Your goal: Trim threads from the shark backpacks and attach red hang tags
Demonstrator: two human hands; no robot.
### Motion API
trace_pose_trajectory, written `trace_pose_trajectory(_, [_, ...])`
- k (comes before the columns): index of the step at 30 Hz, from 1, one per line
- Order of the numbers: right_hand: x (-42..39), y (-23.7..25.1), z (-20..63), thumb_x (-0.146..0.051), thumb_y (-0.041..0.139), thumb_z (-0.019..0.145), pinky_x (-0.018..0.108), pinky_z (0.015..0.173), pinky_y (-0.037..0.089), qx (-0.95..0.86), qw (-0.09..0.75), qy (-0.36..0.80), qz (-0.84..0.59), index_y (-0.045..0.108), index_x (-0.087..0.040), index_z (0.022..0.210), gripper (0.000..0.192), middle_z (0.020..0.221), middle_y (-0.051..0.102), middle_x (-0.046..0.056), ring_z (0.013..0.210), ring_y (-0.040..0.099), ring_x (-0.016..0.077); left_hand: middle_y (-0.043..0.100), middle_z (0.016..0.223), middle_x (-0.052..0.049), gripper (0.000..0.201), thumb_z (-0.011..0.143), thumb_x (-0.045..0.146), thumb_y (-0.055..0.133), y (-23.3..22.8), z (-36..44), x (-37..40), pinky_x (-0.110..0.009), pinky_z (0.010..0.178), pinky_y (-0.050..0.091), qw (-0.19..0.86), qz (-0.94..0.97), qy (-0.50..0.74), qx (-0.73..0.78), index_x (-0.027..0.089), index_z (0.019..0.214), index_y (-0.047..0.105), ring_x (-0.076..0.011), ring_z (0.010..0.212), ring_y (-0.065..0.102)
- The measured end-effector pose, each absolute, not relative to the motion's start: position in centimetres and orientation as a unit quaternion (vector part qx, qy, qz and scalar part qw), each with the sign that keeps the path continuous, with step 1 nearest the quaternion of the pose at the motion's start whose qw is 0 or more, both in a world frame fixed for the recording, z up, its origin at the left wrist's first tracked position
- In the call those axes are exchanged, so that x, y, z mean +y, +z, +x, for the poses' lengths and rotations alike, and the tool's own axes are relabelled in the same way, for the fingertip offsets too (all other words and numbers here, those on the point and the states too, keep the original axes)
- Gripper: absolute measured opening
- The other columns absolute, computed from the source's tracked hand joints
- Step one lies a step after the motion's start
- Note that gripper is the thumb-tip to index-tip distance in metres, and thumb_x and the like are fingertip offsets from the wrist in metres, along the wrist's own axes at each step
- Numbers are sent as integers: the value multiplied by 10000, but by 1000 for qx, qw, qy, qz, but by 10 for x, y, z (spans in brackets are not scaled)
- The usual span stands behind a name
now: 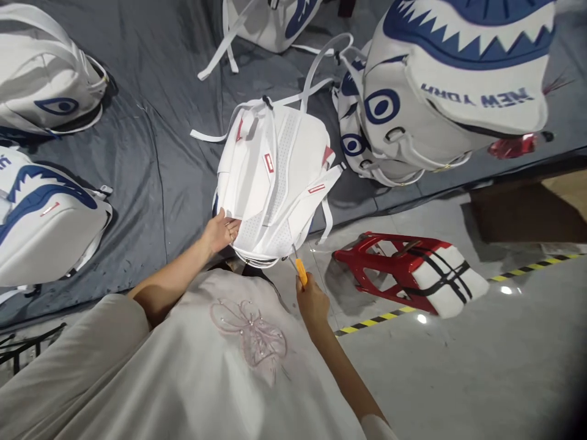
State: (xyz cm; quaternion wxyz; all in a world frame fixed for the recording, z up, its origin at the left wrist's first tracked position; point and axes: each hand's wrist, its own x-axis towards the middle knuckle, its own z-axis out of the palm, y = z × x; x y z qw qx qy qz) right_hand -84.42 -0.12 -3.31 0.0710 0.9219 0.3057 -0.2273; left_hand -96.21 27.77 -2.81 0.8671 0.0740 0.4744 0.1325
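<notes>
Head camera is showing a white backpack [275,177] lying back-side up on grey cloth [160,165]. Left hand [222,233] is resting half-open against the backpack's lower left edge, fingers touching it. Right hand [312,302] is gripping an orange-handled tool [299,269], closed around it, tip pointing at the backpack's bottom edge. A red stool [408,269] is lying nearby on the floor.

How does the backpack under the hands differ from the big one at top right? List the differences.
The backpack under the hands lies back-side up, showing plain white straps and mesh with small red tabs; the big backpack at top right shows its printed front: blue shark mouth, eye and lettering. The left hand touches the first; nobody touches the second. The right hand holds an orange-handled tool. Both are white.
</notes>
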Motion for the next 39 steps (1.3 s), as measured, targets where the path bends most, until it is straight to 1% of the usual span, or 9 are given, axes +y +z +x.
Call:
trace_pose_trajectory(4, [-11, -46, -834, -400, 313, 1018, 274, 577, 331, 301, 76, -189, 932, 530, -114, 1228, 416, 899, 684, 138, 803, 647, 242, 647, 880, -104, 498, 928, 621, 423, -32, -957, 278, -225, 471, 475, 895, 63, 119, 425, 150, 972, 578, -167, 728, 642])
trace_pose_trajectory(8, [2, -41, -817, -339, 387, 995, 285, 602, 369, 301, 103, -168, 933, 535, -103, 1188, 339, 981, 649, 169, 894, 637, 261, 650, 871, -96, 508, 933, 629, 398, -36, -957, 282, -225, 481, 476, 897, 49, 104, 426, 155, 945, 578, -162, 716, 642])
trace_pose_trajectory(14, [52, -35, -783, -290, 426, 984, 321, 774, 422, 395, 67, -182, 898, 437, -127, 1358, 408, 1110, 628, 175, 1034, 596, 267, 665, 910, -137, 612, 915, 687, 347, -42, -956, 294, -256, 528, 498, 911, 44, 71, 403, 134, 954, 605, -192, 756, 654])
trace_pose_trajectory(18, [29, -28, -795, -265, 421, 983, 304, 683, 404, 379, 72, -204, 900, 450, -120, 1317, 365, 1063, 661, 145, 945, 647, 249, 672, 928, -153, 664, 912, 705, 315, -42, -954, 292, -267, 535, 503, 923, 31, 72, 377, 123, 981, 627, -201, 773, 653])
trace_pose_trajectory(23, [-9, 0, -813, -404, 366, 1025, 291, 568, 337, 331, 142, -240, 902, 508, -146, 1084, 300, 879, 677, 110, 765, 678, 228, 688, 952, -176, 729, 901, 731, 281, -46, -955, 294, -284, 563, 512, 929, 35, 62, 362, 107, 977, 651, -202, 740, 655])
trace_pose_trajectory(26, [6, 5, -800, -404, 379, 1023, 287, 574, 339, 327, 168, -209, 906, 497, -150, 1099, 290, 903, 664, 110, 805, 678, 233, 705, 967, -187, 795, 889, 753, 248, -51, -955, 300, -349, 651, 545, 933, 56, 33, 355, 89, 1046, 656, -230, 751, 671])
trace_pose_trajectory(31, [47, -23, -768, -500, 417, 1001, 296, 630, 366, 393, 115, -177, 895, 463, -132, 1229, 435, 1026, 650, 126, 931, 650, 244, 721, 1053, -184, 780, 882, 748, 316, -54, -950, 301, -514, 926, 496, 939, 76, 19, 336, 116, 1222, 620, -318, 1015, 676])
trace_pose_trajectory(35, [64, -42, -764, -475, 435, 1004, 285, 657, 359, 389, 80, -199, 896, 468, -136, 1213, 399, 1039, 662, 109, 946, 639, 222, 713, 1126, -169, 740, 879, 724, 390, -50, -945, 291, -537, 1039, 422, 941, 81, 96, 314, 140, 1285, 594, -321, 1125, 645])
trace_pose_trajectory(39, [67, -47, -765, -406, 405, 1021, 282, 624, 327, 375, 93, -226, 894, 504, -129, 1152, 322, 984, 684, 114, 850, 655, 214, 704, 1161, -171, 805, 871, 752, 368, -50, -939, 287, -528, 1083, 389, 948, 72, 118, 288, 120, 1327, 569, -327, 1192, 611])
